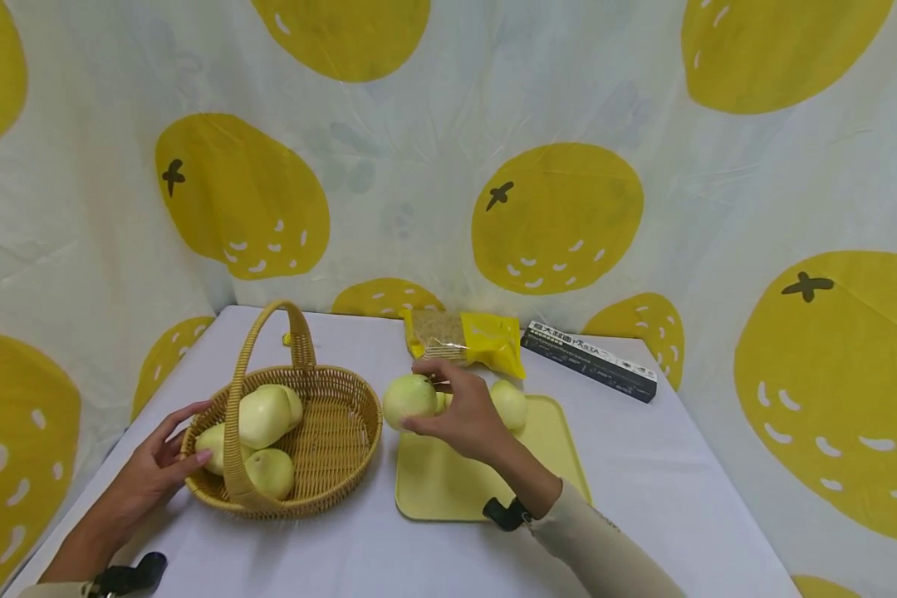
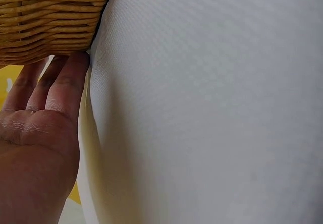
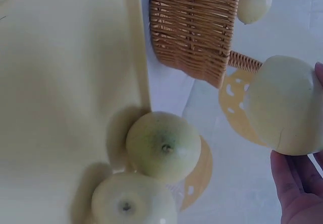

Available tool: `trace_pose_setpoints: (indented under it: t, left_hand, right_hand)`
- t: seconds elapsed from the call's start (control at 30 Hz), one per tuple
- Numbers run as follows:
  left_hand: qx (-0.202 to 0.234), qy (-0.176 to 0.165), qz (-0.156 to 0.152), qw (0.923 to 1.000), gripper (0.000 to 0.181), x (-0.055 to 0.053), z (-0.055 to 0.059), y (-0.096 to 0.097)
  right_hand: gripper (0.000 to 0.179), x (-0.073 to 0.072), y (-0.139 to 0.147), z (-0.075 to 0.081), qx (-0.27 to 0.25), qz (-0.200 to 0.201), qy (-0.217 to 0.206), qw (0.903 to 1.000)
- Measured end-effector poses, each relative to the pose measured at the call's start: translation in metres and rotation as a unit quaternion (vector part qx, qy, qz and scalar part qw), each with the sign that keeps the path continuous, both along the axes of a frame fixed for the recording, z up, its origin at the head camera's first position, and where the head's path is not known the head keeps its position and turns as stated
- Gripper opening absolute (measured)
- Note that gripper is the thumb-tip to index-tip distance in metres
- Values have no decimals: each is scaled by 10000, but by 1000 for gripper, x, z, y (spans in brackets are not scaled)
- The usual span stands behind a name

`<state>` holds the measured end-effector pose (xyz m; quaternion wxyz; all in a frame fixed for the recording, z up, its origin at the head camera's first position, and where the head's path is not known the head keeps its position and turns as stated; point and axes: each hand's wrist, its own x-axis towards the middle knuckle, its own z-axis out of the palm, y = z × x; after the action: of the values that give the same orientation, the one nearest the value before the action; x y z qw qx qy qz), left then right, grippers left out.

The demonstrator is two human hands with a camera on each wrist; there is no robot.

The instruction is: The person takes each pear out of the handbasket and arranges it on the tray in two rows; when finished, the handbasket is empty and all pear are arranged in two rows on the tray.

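A small pale yellow-green melon (image 1: 407, 402) is gripped between the thumb and fingers of my right hand (image 1: 463, 413), raised between the basket and the tray. My left hand (image 1: 153, 465) holds the left side of the wicker basket (image 1: 336, 494), thumb over the rim. In the left wrist view its extended fingers (image 2: 65, 85) reach against the woven outer wall. Several similar melons (image 1: 264, 417) lie in the left part of the basket, under its arched handle. On the far side of the yellow tray (image 1: 448, 490), the right wrist view shows two more melons (image 3: 164, 146), side by side.
Behind the tray lies a yellow bag (image 1: 493, 340) with a see-through section. A long black box (image 1: 590, 361) lies at the back right. Fruit-print cloth (image 1: 411, 208) hangs behind the table, whose white cover (image 1: 643, 498) shows right of the tray.
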<state>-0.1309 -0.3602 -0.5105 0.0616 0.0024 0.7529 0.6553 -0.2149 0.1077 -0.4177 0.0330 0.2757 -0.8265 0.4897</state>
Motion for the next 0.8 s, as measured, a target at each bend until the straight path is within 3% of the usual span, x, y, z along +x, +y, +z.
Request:
trace_pose_setpoints:
  t: [0.23, 0.8]
  left_hand:
    - [239, -28, 45, 9997, 77, 0, -2, 0]
    - [262, -39, 30, 9996, 77, -1, -1, 0]
  right_hand:
    - [66, 1, 24, -2, -9, -307, -201, 9993]
    - [68, 5, 86, 5, 134, -974, -287, 9947]
